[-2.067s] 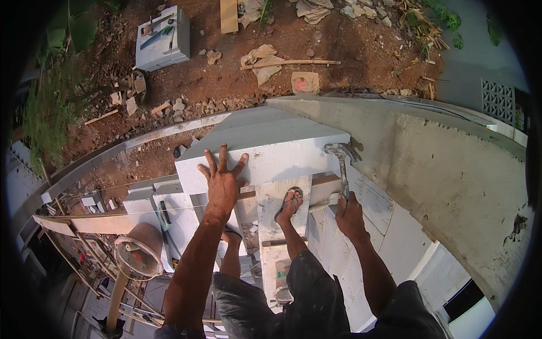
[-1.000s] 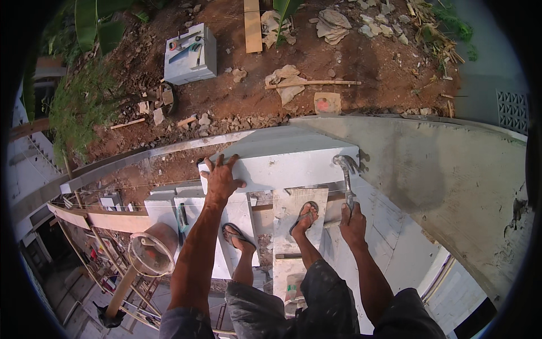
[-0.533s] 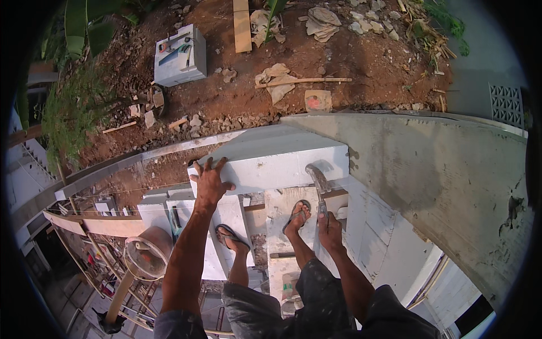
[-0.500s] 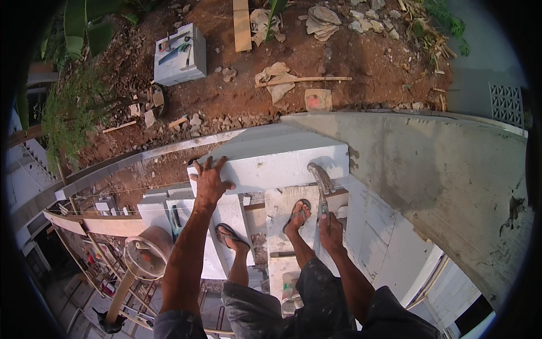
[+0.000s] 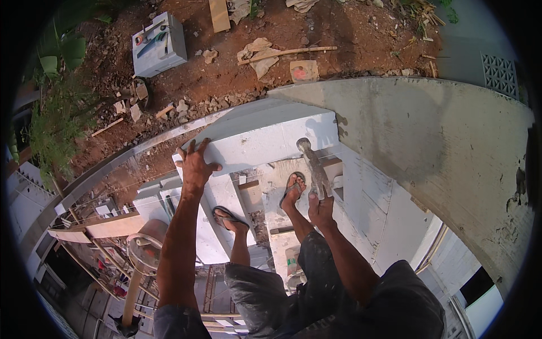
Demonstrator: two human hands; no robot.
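A long white block (image 5: 254, 148) lies on the wall line in front of me, its right end close to the grey concrete surface. My left hand (image 5: 196, 165) rests on its left end, fingers spread over the top edge and thumb against the near face. My right hand (image 5: 322, 210) is closed round a hammer (image 5: 314, 164). The hammer's rounded head is raised close to the block's near face, toward its right end; I cannot tell whether they touch. Most of the hammer's handle is hidden by the hand.
My sandalled feet stand on white blocks (image 5: 212, 243) and a pale plank (image 5: 282, 198). A bucket (image 5: 148, 248) hangs or stands lower left. Concrete (image 5: 406, 124) slopes along the right. On the red soil beyond, a white block (image 5: 164, 51) carries a saw and other tools.
The view has shifted, so the scene sits higher and further left. The hammer has turned in my right hand, its rounded face now pointing up toward the block. My left hand stays on the block.
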